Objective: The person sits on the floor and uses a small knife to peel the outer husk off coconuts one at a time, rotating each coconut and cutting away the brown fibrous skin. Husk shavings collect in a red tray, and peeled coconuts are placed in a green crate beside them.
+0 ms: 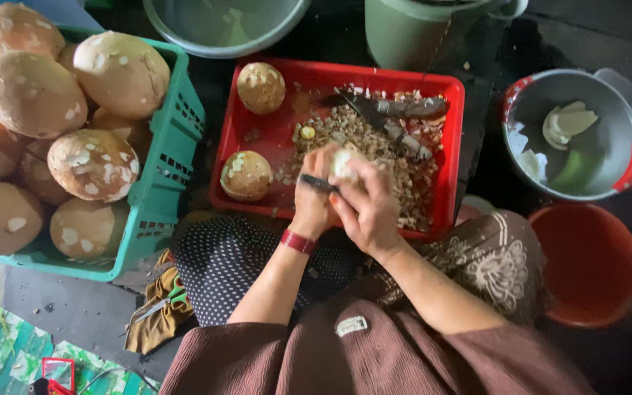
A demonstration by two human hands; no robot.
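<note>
Both my hands are together over the front of a red tray point(261, 132). My left hand point(310, 205), with a red band at the wrist, curls around a pale, peeled round fruit point(345, 164). My right hand point(369, 208) grips a small dark knife point(317, 183) that lies across the left hand against the fruit. Behind the hands, a heap of brownish shavings point(374, 143) fills the tray. Two brown, partly scraped round fruits point(261, 88) point(246, 176) sit on the tray's left side.
A green basket point(166, 164) at left is piled with large brown round fruits point(31, 93). A big cleaver point(396, 121) lies in the tray. At right stand a metal pot point(608, 157) with white pieces and an orange bowl point(590, 263). A basin point(224, 29) and a green bucket point(411, 33) are at the top.
</note>
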